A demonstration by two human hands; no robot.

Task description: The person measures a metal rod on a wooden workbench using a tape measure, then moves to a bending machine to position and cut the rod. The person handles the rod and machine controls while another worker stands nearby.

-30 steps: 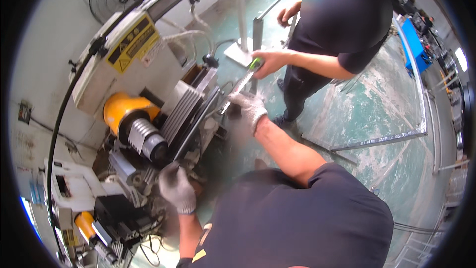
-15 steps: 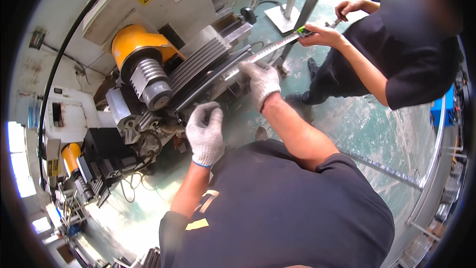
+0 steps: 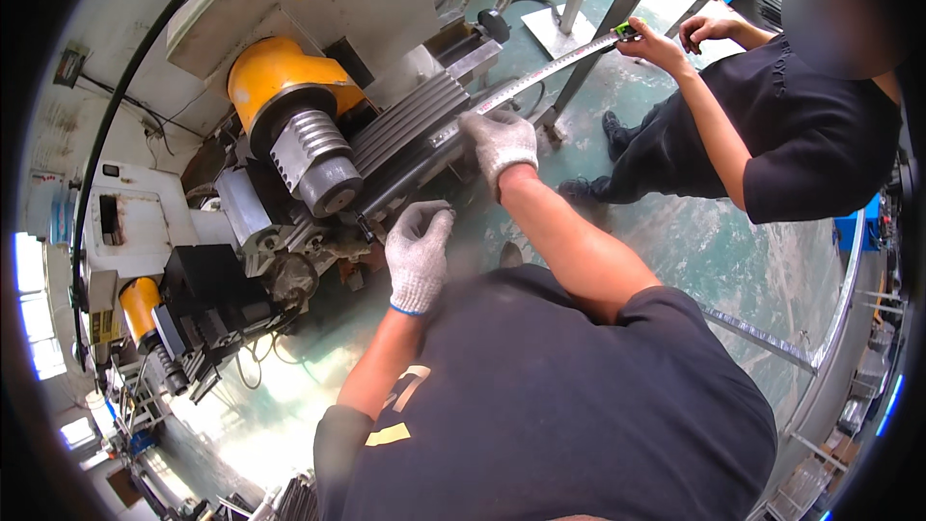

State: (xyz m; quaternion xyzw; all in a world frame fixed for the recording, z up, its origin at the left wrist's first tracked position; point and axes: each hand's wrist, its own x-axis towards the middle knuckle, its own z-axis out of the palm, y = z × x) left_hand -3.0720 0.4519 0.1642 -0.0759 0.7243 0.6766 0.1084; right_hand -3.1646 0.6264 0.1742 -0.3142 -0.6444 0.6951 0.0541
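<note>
Seemingly steadying tape [image 3: 550,75] at one o'clock with right hand [image 3: 502,142]; can't tell how tightly; cupping left hand [image 3: 417,253] narrowly, empty; calls for tautness.

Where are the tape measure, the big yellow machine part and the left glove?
Tape measure [image 3: 547,72], head view: on its pulled-out blade.
Big yellow machine part [image 3: 270,75], head view: on its rounded housing.
Left glove [image 3: 417,256], head view: above its cuff.

Right hand [image 3: 502,143] at tape measure [image 3: 552,69], machine [image 3: 275,82]
</note>
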